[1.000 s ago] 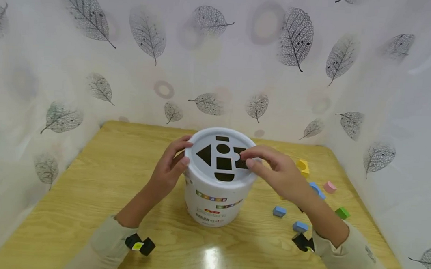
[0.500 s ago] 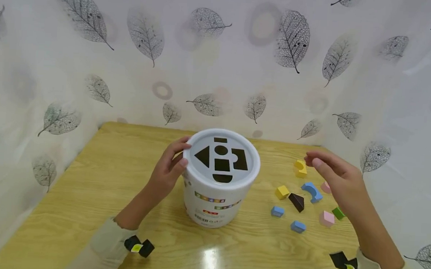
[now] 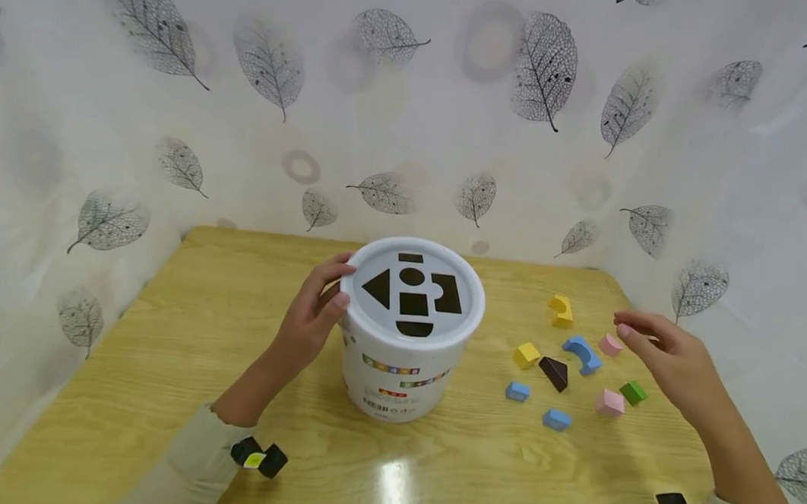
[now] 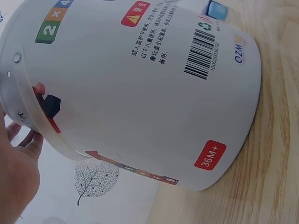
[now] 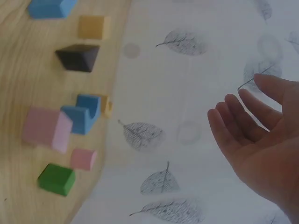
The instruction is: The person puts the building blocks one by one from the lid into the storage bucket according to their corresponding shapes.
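Observation:
A white bucket stands upright on the table, its lid cut with dark shaped holes: a triangle, circle, square and others. My left hand grips the lid's left edge, fingertips and thumb along the rim. In the left wrist view that hand shows at the rim, partly cut off by the frame. My right hand hovers at the right, above the table, holding nothing, its fingers loosely bent. Nearest to it are a pink block, a green block and a larger pink block.
Right of the bucket lie a yellow notched block, a blue arch, a yellow cube, a dark brown triangular block and two small blue blocks, one nearer the front. A leaf-patterned curtain surrounds the table.
My right hand has left the lid's right side and moved right, past the blocks, which uncovers several of them. My left hand stays on the rim.

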`<action>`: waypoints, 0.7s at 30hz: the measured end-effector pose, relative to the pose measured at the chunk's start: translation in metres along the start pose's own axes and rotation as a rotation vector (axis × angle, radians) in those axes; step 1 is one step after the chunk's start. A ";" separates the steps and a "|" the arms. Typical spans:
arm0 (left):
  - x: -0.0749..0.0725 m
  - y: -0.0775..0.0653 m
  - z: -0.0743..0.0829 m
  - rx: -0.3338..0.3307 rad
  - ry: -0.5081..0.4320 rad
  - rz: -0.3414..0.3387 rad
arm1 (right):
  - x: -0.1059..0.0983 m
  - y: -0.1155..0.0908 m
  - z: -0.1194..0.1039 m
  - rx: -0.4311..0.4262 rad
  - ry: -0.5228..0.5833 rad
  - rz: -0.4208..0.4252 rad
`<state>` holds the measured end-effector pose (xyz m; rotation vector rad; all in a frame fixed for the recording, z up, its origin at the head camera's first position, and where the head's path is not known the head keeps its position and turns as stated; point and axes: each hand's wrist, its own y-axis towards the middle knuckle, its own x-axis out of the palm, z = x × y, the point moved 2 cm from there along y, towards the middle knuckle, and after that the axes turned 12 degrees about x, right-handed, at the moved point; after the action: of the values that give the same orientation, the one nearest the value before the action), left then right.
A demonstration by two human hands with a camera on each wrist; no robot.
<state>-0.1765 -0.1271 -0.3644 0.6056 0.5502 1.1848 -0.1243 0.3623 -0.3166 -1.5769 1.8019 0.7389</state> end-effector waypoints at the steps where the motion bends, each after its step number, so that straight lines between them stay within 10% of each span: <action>1: 0.000 0.000 -0.001 0.000 0.001 0.000 | -0.002 0.001 0.009 0.016 -0.033 -0.006; 21: -0.001 0.000 -0.001 0.013 0.018 -0.017 | 0.001 0.001 0.127 0.175 -0.079 -0.149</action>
<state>-0.1773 -0.1278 -0.3646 0.6012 0.5779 1.1726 -0.1142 0.4577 -0.3996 -1.5258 1.6258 0.5505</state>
